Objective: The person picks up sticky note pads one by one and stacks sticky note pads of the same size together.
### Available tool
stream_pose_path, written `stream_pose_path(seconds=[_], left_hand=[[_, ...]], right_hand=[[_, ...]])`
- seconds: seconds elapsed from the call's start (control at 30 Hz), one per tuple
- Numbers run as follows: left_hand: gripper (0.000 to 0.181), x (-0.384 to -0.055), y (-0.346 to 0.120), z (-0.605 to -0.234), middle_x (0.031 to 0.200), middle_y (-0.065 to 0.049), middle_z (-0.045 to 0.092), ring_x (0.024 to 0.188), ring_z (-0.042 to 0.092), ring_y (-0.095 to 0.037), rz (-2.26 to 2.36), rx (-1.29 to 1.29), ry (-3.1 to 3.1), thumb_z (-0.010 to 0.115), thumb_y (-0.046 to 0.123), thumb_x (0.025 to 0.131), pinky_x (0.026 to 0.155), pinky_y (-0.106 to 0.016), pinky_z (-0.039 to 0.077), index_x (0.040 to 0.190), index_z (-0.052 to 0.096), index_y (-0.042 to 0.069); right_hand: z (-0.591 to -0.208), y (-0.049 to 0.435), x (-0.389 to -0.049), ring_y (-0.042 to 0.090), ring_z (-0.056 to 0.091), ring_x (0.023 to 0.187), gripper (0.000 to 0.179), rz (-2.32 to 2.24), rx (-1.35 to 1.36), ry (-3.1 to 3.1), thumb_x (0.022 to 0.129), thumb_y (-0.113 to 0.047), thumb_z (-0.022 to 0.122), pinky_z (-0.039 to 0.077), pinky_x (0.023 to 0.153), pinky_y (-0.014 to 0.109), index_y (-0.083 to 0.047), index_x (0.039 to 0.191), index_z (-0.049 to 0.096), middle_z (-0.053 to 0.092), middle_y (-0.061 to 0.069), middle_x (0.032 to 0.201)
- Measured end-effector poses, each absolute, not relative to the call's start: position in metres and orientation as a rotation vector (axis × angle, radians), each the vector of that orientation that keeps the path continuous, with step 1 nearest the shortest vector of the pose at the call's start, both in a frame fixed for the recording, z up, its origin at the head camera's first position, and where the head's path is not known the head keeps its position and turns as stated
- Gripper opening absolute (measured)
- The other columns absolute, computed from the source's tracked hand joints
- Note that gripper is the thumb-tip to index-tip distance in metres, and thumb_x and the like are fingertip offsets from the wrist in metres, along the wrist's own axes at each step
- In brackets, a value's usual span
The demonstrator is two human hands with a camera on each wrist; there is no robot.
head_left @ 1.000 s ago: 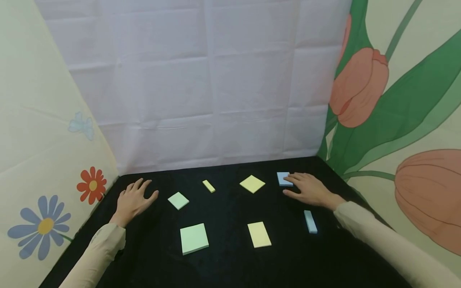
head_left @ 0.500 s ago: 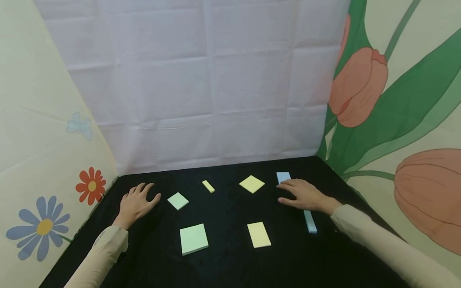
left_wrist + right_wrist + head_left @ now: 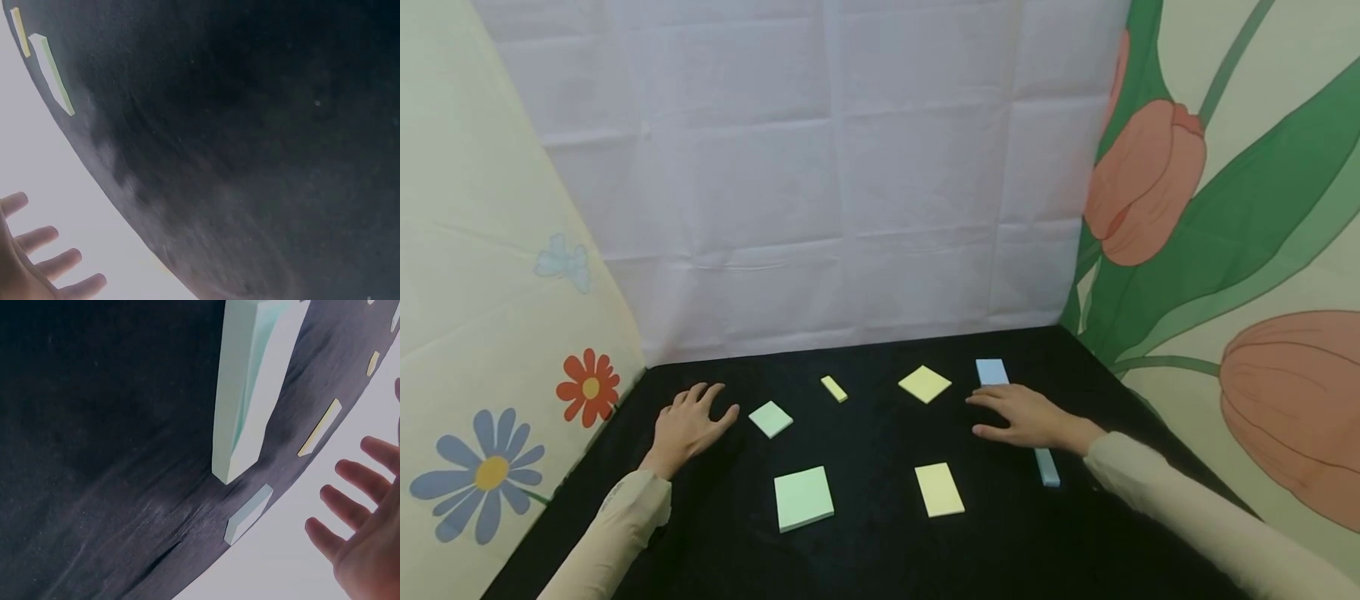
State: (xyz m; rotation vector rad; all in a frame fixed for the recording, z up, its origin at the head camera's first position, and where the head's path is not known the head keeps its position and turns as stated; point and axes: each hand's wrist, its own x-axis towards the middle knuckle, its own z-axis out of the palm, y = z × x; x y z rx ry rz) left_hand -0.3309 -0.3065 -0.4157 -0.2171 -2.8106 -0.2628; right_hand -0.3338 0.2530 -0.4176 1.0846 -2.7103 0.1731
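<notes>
Cloth is bearing the large green pad, and the left hand is hovering beyond and left of that pad, fingers parted and gripping nothing. Between the two, nearest to this hand, the small green pad is lying. The right hand is hovering farther back and well right of the large green pad, fingers also apart and holding nothing; in the head view it is hiding parts of the blue pad and the blue strip. Beyond the large green pad the yellow strip is lying slightly right, the yellow diamond-set pad farther right; the yellow rectangular pad is lying directly to its right. The step in hand is apparently a positioning one, with no piece being gripped. The next move is probably calling for lowering a hand and pinching a piece by its edges, since its flat top is offering little hold.
</notes>
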Motion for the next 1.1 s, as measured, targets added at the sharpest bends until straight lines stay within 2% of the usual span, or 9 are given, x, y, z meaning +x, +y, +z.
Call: stream_pose_path(seconds=[0.5,0.87,1.1], left_hand=[[0.067,-0.334,-0.298,-0.422,0.139,-0.03,0.045,0.123,0.043,-0.052,-0.252,-0.254,-2.797,0.051,0.053,0.097,0.092,-0.067,0.037,0.142,0.049,0.003],[0.064,-0.335,-0.289,-0.428,0.132,-0.029,0.052,0.117,0.05,-0.05,-0.259,-0.302,-2.758,0.055,0.049,0.096,0.09,-0.065,0.041,0.137,0.054,0.001],[0.068,-0.338,-0.283,-0.432,0.13,-0.028,0.054,0.115,0.052,-0.048,-0.266,-0.299,-2.784,0.056,0.053,0.094,0.085,-0.062,0.046,0.137,0.054,0.0]], right_hand=[[-0.421,0.24,-0.319,0.035,0.053,0.124,0.059,0.21,1.175,-2.778,0.098,-0.055,0.053,0.043,0.096,0.055,-0.01,0.136,0.058,0.055,0.014,0.136],[-0.418,0.227,-0.308,0.031,0.052,0.125,0.059,0.194,1.215,-2.884,0.098,-0.055,0.053,0.042,0.098,0.052,-0.013,0.138,0.057,0.054,0.01,0.139],[-0.417,0.22,-0.303,0.029,0.051,0.126,0.062,0.192,1.242,-2.925,0.097,-0.058,0.052,0.043,0.098,0.051,-0.013,0.139,0.056,0.053,0.008,0.14]])
